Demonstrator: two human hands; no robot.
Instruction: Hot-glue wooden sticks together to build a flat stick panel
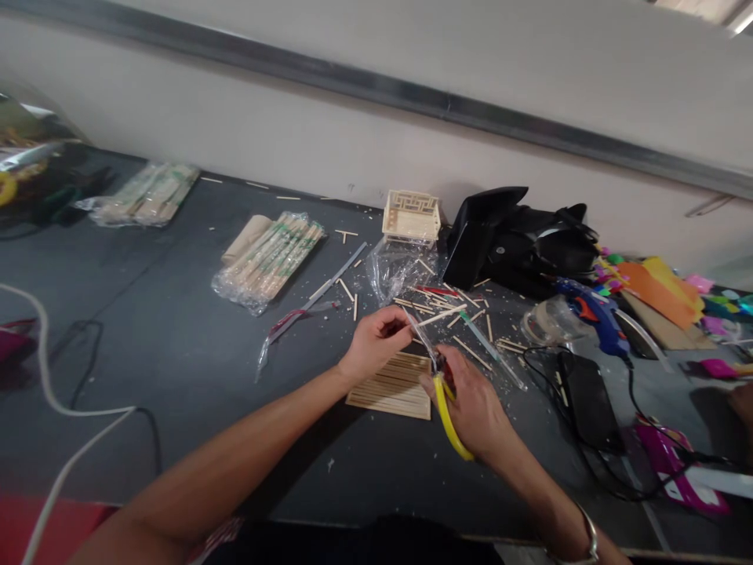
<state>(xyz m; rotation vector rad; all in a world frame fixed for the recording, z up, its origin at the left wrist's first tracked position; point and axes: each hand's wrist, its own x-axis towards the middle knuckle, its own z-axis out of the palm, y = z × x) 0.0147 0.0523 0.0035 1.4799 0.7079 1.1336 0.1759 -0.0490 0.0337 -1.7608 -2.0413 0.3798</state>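
Observation:
My left hand point(380, 343) pinches a thin wooden stick point(438, 315) that points to the right. Yellow-handled pliers point(448, 420) are in my right hand point(474, 400), their metal jaws up beside the stick and near my left fingertips. Whether the jaws touch the stick is hard to tell. Below both hands lies a slatted wooden panel point(391, 390), partly covered by my left hand. Cut sticks point(471, 353) and crumbs are scattered just beyond my hands. Behind them stands a small wooden model point(412, 217) with a lattice back.
Wrapped stick bundles point(271, 259) lie at the left, near a white cable point(44, 345). A black bag point(529, 243) leans by the wall. Rightward are a blue glue gun point(597, 318), a clear container point(553, 320), a black phone point(590, 400) and another person's hand point(742, 404).

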